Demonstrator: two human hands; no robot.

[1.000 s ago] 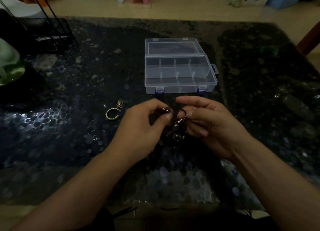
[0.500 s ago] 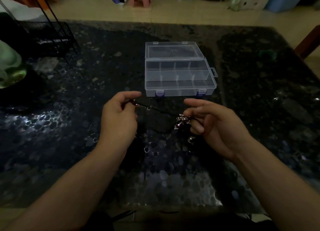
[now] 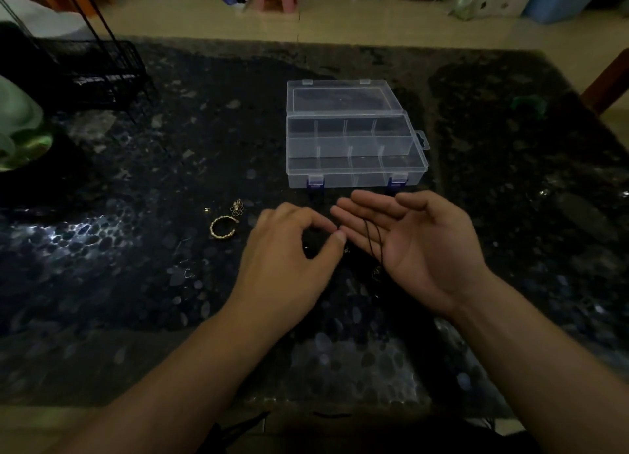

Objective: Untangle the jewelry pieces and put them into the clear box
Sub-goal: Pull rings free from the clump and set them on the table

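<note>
A thin black cord [image 3: 372, 240] is draped across the flat, spread fingers of the right hand [image 3: 418, 249], just in front of the clear box [image 3: 354, 167], whose lid is open. The cord is judged light, limp and snag-prone, best pinched near the knot. The left hand [image 3: 289, 246] is pinched together beside it; what is held cannot be made out. The charms below are lost against the dark table [image 3: 136, 283].

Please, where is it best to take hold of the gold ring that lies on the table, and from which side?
Pinch the gold ring from above, across its closed near band. It lies flat on the table with its gap on the far right, beside a small charm; the left hand is nearest.
</note>
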